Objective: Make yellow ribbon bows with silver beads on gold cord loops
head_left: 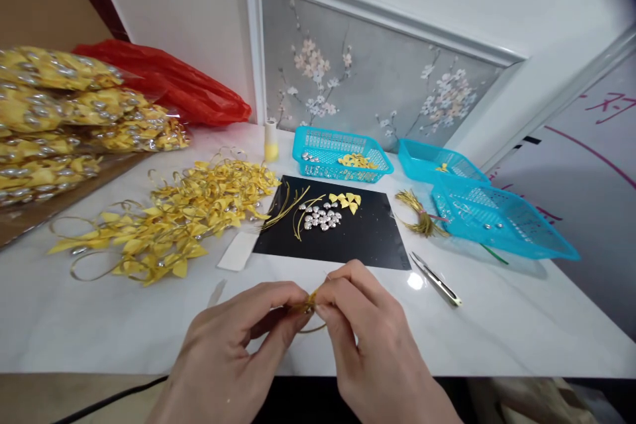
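My left hand and my right hand meet near the table's front edge, fingertips pinched together on a gold cord. The cord bends in a loop below the fingers, and a small yellow piece shows between the fingertips, mostly hidden. Beyond the hands lies a black mat bearing silver heart-shaped beads, yellow petal-like pieces and loose gold cords. To the left spreads a heap of finished-looking yellow ribbon flowers on cord loops.
Tweezers lie right of the mat, near a tied bundle of gold cords. Blue baskets stand at the back and right. A thread spool, a white pad, bagged yellow pieces and a red bag are leftward.
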{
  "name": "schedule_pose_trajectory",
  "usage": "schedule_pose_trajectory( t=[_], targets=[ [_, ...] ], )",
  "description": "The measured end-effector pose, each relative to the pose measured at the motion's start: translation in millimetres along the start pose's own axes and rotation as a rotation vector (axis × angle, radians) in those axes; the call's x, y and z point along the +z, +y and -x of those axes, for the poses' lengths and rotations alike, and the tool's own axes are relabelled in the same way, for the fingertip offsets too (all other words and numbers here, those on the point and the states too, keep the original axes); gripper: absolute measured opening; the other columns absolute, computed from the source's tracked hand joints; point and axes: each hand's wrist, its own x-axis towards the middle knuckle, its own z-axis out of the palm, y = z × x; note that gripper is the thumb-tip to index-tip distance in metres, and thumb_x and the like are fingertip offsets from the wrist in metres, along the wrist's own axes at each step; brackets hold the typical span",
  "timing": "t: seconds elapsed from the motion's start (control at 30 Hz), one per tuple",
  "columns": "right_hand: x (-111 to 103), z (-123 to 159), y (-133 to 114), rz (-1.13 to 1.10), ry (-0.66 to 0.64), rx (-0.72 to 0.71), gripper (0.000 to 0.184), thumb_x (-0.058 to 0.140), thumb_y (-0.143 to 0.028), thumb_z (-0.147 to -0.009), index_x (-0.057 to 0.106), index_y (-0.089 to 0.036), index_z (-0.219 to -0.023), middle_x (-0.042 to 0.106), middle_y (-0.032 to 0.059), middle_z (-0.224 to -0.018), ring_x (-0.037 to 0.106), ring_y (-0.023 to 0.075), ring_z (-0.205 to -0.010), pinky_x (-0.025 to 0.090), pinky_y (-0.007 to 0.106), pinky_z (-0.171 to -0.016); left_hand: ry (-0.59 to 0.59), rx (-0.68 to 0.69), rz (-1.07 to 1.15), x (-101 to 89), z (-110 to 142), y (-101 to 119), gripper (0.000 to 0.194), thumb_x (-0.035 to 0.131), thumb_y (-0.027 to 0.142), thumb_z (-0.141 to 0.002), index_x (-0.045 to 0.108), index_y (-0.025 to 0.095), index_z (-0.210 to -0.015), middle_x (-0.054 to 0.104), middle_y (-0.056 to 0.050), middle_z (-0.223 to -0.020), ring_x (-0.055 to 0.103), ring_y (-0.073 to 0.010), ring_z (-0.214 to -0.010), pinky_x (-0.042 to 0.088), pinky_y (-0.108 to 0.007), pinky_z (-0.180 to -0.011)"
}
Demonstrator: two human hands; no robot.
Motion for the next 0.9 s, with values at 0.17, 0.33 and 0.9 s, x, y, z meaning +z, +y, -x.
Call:
schedule_pose_trajectory(
  t=[0.17, 0.33, 0.9],
  targets=[
    [-1.8, -0.9, -2.2, 0.019, -0.016, 0.017, 0.024, 0.040, 0.002, -0.088, 0.049, -0.021, -0.084, 0.049, 0.0003, -0.089, 0.055, 0.0135, -0.073, 0.046, 0.029, -0.069, 0.084, 0.060, -0.059, 1.1, -1.6, 2.0, 0.012, 0.069, 0.024, -0.079, 0.076, 0.034, -0.077, 0.080, 0.010, -0.072, 0.074, -0.0132, -0.059, 0.056, -0.014, -0.059],
    [-3.4, -0.1, -2.2, 0.049, -0.045, 0.051, 0.024, 0.039, 0.001, -0.088, 0.047, -0.021, -0.083, 0.049, 0.0006, -0.089, 0.055, 0.0144, -0.074, 0.046, 0.031, -0.070, 0.032, 0.130, -0.073, 0.9, -2.7, 0.3, 0.016, 0.065, 0.020, -0.082, 0.076, 0.032, -0.082, 0.082, 0.009, -0.079, 0.076, -0.0125, -0.067, 0.056, -0.012, -0.064],
    [3.0, 0.6, -9.5, 0.165, -0.001, -0.010, 0.024, 0.039, 0.001, -0.090, 0.053, -0.018, -0.084, 0.053, 0.0056, -0.089, 0.057, 0.0172, -0.075, 0.052, 0.032, -0.070, 0.116, 0.108, -0.061, 1.5, 0.8, -4.0, 0.015, 0.066, 0.024, -0.080, 0.077, 0.034, -0.078, 0.081, 0.010, -0.080, 0.076, -0.0110, -0.068, 0.058, -0.011, -0.068]
  ],
)
